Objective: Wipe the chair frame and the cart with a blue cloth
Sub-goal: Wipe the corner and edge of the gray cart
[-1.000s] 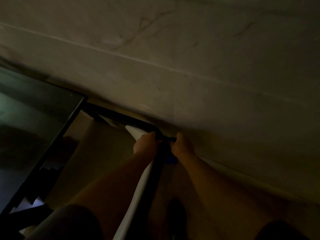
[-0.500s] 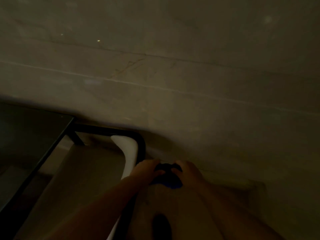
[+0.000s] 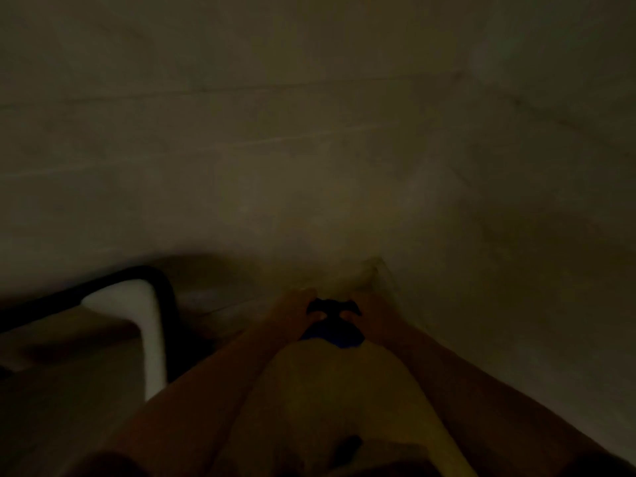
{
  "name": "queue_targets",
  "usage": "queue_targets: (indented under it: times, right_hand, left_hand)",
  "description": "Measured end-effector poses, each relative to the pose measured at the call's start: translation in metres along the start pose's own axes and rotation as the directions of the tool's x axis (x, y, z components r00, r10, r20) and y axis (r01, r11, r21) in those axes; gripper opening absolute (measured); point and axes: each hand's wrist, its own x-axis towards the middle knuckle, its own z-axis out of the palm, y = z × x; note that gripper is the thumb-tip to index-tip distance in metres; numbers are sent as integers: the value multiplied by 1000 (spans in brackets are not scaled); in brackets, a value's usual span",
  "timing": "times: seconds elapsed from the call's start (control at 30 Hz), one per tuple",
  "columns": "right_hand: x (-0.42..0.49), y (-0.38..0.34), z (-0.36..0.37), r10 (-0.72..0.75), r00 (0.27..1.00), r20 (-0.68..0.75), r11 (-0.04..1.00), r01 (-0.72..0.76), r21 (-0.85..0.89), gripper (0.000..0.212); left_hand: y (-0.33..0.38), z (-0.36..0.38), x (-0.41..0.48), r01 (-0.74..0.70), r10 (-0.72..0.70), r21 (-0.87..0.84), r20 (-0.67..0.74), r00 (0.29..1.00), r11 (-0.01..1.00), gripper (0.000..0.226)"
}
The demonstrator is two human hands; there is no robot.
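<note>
The scene is very dark and blurred. My left hand (image 3: 294, 313) and my right hand (image 3: 370, 313) are close together low in the centre, both gripping a dark blue cloth (image 3: 332, 330) stretched between them. The cloth hangs clear of the furniture, to the right of the chair. The chair's black frame (image 3: 161, 290) curves at the lower left, with a white seat edge (image 3: 137, 315) just inside it. No cart can be made out.
A pale marble wall (image 3: 309, 132) fills the upper view, meeting the floor near my hands. A wall corner (image 3: 382, 266) runs down to the right. My dark shoe (image 3: 347, 445) shows at the bottom centre.
My hands have come off the chair frame and moved right with the cloth. The view has swung right, so the chair and dark table slid to the left edge.
</note>
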Motion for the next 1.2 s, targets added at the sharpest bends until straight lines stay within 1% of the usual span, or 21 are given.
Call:
queue_targets:
  times: [0.07,0.13,0.2,0.23,0.3,0.33,0.37,0.43,0.47,0.5,0.57,0.6,0.63,0.67,0.7,0.77,0.87,0.93,1.0,1.1,1.2]
  right_hand:
    - [-27,35,-10,66,997,-40,996,-63,64,60]
    - [-58,73,-16,120,989,-83,983,-107,149,52]
    - [-89,114,-17,199,971,-134,961,-166,221,45]
    - [-106,134,-16,250,957,-144,946,-211,245,38]
    - [-147,171,-15,350,925,-149,912,-300,278,13]
    - [-165,187,-13,380,911,-158,896,-321,306,9]
    - [-198,215,-9,449,879,-160,857,-372,357,14]
    - [-222,239,-4,502,852,-145,819,-415,396,26]
    - [-245,260,-2,548,823,-151,787,-446,426,28]
    - [-269,279,1,589,792,-158,752,-466,466,25]
    - [-313,308,12,674,716,-182,675,-496,546,18]
    - [-347,325,21,743,642,-188,603,-522,603,18]
    - [-363,331,27,775,604,-185,567,-536,626,18]
    - [-385,339,37,812,554,-181,521,-549,654,19]
    - [-411,345,47,851,496,-176,466,-555,689,19]
    - [-454,351,63,904,399,-155,372,-552,747,20]
    - [-514,349,85,963,242,-120,234,-526,817,20]
    - [-549,342,100,987,127,-101,151,-500,853,20]
    - [-577,332,116,998,9,-54,52,-475,878,21]
    - [-605,315,134,991,-130,36,-88,-425,901,23]
    - [-628,294,144,954,-287,90,-197,-367,909,19]
  left_hand:
    - [36,16,7,-77,77,-3,4,997,997,43]
    - [76,35,14,-155,153,33,57,987,987,45]
    - [116,60,20,-228,220,45,142,965,973,45]
    - [136,72,22,-261,247,64,172,954,963,46]
    - [176,104,25,-360,327,123,227,917,925,49]
    - [194,118,24,-398,353,156,256,900,904,49]
    - [228,148,20,-454,388,185,305,870,872,48]
    - [256,172,16,-479,392,217,344,853,851,45]
    - [281,193,11,-493,395,183,396,829,851,45]
    - [304,217,6,-505,394,146,458,797,851,43]
    - [342,258,-5,-583,440,116,542,716,804,31]
    - [370,285,-16,-658,479,126,586,653,742,27]
    - [384,296,-23,-692,487,149,607,627,706,27]
    - [401,311,-33,-739,504,148,643,577,657,27]
    - [419,332,-46,-783,519,126,684,513,608,27]
    - [445,363,-70,-840,528,81,745,409,536,25]
    - [480,405,-108,-915,540,-4,808,235,404,21]
    - [499,432,-133,-945,552,-87,827,107,314,18]
    - [512,457,-157,-959,526,-156,851,-9,235,14]
    - [522,484,-188,-952,478,-253,867,-144,173,17]
    - [534,504,-216,-914,424,-392,849,-314,107,19]
